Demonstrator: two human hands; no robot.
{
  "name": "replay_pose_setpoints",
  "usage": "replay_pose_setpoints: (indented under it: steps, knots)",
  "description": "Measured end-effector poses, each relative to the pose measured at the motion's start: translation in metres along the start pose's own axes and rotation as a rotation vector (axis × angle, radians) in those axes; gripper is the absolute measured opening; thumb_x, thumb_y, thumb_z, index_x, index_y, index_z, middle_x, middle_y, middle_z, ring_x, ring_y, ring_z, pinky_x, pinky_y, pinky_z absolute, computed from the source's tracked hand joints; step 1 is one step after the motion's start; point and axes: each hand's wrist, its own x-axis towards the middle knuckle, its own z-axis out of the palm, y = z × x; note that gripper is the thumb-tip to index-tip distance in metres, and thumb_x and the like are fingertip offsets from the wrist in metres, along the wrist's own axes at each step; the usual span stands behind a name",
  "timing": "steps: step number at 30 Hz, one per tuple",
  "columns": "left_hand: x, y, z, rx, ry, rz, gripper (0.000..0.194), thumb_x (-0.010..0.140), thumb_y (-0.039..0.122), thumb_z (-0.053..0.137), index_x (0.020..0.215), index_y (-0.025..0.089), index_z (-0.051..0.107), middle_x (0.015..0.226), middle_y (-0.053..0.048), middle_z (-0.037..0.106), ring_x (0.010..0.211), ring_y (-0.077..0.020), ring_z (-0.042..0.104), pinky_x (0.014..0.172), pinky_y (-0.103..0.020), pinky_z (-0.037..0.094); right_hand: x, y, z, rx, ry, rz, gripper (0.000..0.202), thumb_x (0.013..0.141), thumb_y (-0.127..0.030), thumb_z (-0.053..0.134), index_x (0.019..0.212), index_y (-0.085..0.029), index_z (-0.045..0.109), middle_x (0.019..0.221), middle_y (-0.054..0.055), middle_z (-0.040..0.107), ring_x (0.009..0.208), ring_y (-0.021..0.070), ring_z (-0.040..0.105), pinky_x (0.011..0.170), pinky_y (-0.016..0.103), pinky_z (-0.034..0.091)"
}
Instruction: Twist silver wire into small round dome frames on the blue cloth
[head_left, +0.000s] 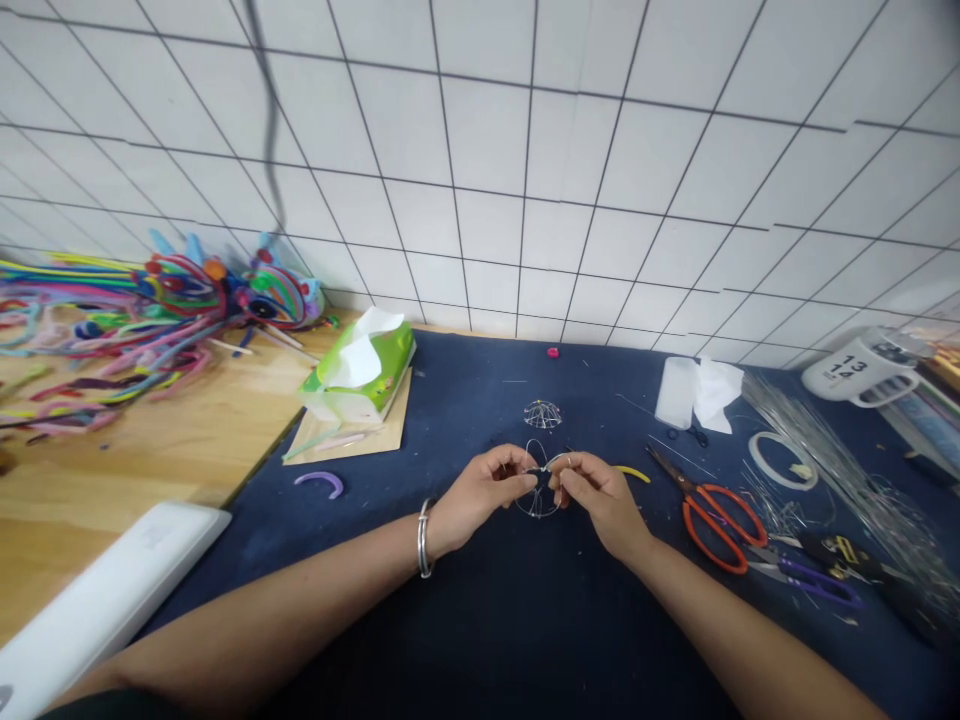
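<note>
Between my two hands is a round wire frame, made of thin silvery loops. My left hand pinches it from the left, thumb against the fingers, and a silver bangle circles that wrist. From the right, my right hand grips the same frame with its fingertips almost meeting the left ones. The fingers hide much of the wire where they meet. Just beyond the hands a second wire piece, a small dome with a few coloured dots, rests on the dark blue cloth.
Orange-handled scissors, purple snips, a bundle of wires, a tape ring and a white mug lie right. Left are a tissue pack, a purple curved piece and colourful pipe cleaners.
</note>
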Motion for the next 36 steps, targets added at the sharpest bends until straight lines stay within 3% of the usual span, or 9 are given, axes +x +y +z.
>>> replay_pose_setpoints:
  steps: [4,12,16,21,31,33,36]
  knots:
    - [-0.001,0.002,-0.001,0.053,0.052,0.054,0.017,0.075,0.029,0.058,0.075,0.013,0.055,0.078,-0.001,0.049,0.064,-0.0079,0.043,0.058,-0.021,0.036,-0.001,-0.001,0.0,0.001,-0.064,0.006,0.018,0.082,-0.032,0.05,0.096,-0.02,0.053,0.078,0.001,0.056,0.065,0.0115,0.054,0.061,0.027,0.045]
    - [0.0,0.005,-0.002,-0.017,-0.031,0.008,0.015,0.076,0.026,0.057,0.078,0.012,0.056,0.069,0.001,0.05,0.06,-0.0066,0.041,0.058,-0.021,0.033,-0.001,0.002,0.002,-0.007,-0.131,0.04,0.017,0.08,-0.029,0.054,0.095,-0.02,0.051,0.078,0.0,0.055,0.065,0.0115,0.055,0.061,0.027,0.045]
    - [0.001,0.001,-0.003,-0.032,-0.019,-0.015,0.014,0.076,0.026,0.057,0.076,0.012,0.055,0.066,0.002,0.048,0.056,-0.0059,0.039,0.054,-0.02,0.033,-0.001,0.001,0.002,-0.007,-0.064,0.001,0.019,0.077,-0.026,0.057,0.094,-0.021,0.05,0.08,0.0,0.054,0.067,0.011,0.053,0.062,0.026,0.044]
    - [0.002,-0.001,-0.005,-0.074,-0.017,-0.059,0.011,0.076,0.024,0.056,0.076,0.013,0.055,0.061,0.003,0.046,0.052,-0.0057,0.039,0.051,-0.019,0.032,0.001,-0.001,-0.001,-0.132,0.064,-0.013,0.008,0.081,-0.026,0.052,0.084,-0.019,0.053,0.068,-0.002,0.051,0.062,0.0103,0.051,0.062,0.025,0.042]
    - [0.003,-0.004,-0.007,-0.092,0.014,-0.085,0.012,0.076,0.025,0.055,0.076,0.013,0.054,0.061,0.002,0.048,0.052,-0.0056,0.042,0.05,-0.019,0.033,0.0,0.0,-0.002,-0.187,0.063,-0.023,0.007,0.081,-0.025,0.05,0.085,-0.02,0.052,0.068,-0.002,0.051,0.062,0.011,0.051,0.061,0.025,0.042]
    - [0.003,-0.004,-0.007,-0.087,0.018,-0.079,0.012,0.076,0.026,0.055,0.076,0.014,0.054,0.061,0.002,0.048,0.051,-0.0054,0.042,0.051,-0.019,0.034,-0.001,0.0,-0.003,-0.255,0.092,-0.067,0.007,0.081,-0.024,0.049,0.086,-0.02,0.052,0.071,-0.001,0.051,0.064,0.0116,0.051,0.062,0.026,0.042]
    - [0.004,-0.004,-0.006,-0.087,0.03,-0.076,0.014,0.077,0.027,0.055,0.078,0.014,0.054,0.06,0.003,0.048,0.05,-0.0053,0.042,0.05,-0.019,0.034,-0.003,-0.002,-0.002,-0.461,0.124,-0.252,0.009,0.08,-0.023,0.05,0.088,-0.02,0.053,0.076,0.001,0.051,0.068,0.013,0.05,0.065,0.028,0.042]
